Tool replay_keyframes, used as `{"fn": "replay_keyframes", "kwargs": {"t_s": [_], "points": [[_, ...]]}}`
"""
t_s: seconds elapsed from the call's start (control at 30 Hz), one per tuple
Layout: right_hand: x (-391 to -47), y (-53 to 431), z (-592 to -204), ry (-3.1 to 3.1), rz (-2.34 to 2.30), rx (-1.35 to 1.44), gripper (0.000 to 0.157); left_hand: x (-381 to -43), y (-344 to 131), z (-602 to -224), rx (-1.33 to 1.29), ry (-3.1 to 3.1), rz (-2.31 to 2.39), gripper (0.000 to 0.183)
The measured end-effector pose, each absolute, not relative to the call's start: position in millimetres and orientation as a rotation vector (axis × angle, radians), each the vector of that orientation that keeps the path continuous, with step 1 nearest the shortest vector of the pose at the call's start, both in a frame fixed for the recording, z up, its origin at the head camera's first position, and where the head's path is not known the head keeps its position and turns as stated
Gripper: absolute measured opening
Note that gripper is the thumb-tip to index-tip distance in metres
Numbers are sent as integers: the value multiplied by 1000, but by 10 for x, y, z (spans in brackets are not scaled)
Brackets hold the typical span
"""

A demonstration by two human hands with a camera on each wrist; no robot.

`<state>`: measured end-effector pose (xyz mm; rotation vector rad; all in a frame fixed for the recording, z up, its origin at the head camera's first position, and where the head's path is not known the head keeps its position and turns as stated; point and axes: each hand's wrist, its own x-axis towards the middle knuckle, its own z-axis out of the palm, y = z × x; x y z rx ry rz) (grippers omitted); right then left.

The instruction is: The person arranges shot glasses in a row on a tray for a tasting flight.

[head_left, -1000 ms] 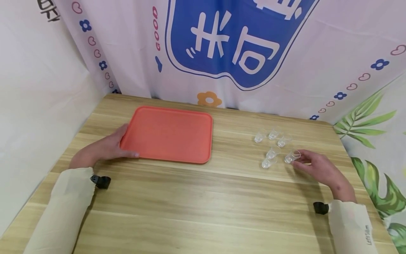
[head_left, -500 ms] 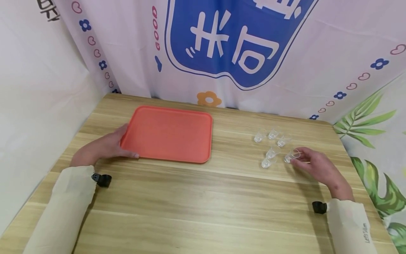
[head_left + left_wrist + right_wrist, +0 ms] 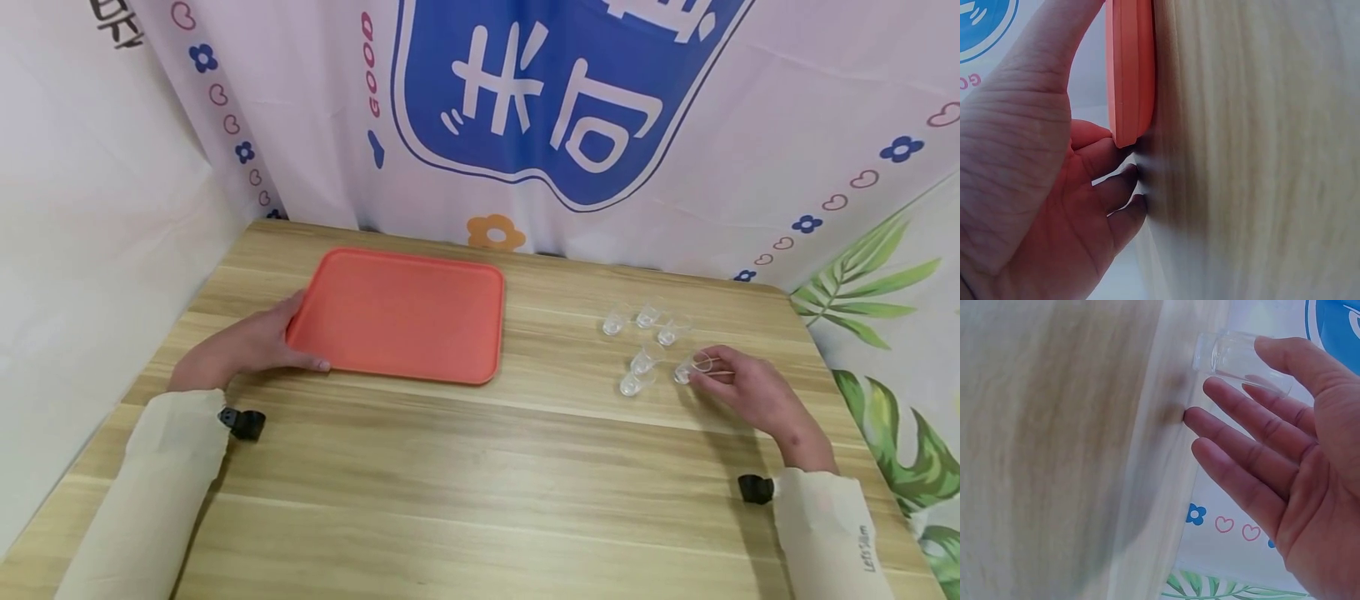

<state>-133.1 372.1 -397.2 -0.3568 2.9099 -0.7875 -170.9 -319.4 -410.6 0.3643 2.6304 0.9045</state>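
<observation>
At the left of the head view, my left hand point(image 3: 262, 343) grips the near left corner of a red rectangular tray point(image 3: 397, 317). Its thumb lies along the front edge and its fingers are at the left side; the left wrist view shows a finger against the tray's corner point(image 3: 1127, 81). On the right, my right hand point(image 3: 757, 396) pinches a small clear shot glass point(image 3: 682, 372) between thumb and fingers. In the right wrist view the other fingers extend below that glass point(image 3: 1235, 355). Whether its base touches the table I cannot tell.
Several more clear shot glasses stand left of my right hand, two close together in front point(image 3: 631, 382) and others behind point(image 3: 612, 322). The wooden table point(image 3: 480, 475) ends at a printed curtain point(image 3: 322, 125) at the back.
</observation>
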Motion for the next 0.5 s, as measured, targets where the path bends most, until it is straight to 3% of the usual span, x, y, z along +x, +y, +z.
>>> {"fn": "replay_keyframes", "kwargs": {"t_s": [0.5], "points": [[-1301,3677,-3881,3008,-777,-369,31,-1681,-3187,-4050,311,2602,906,129]]}}
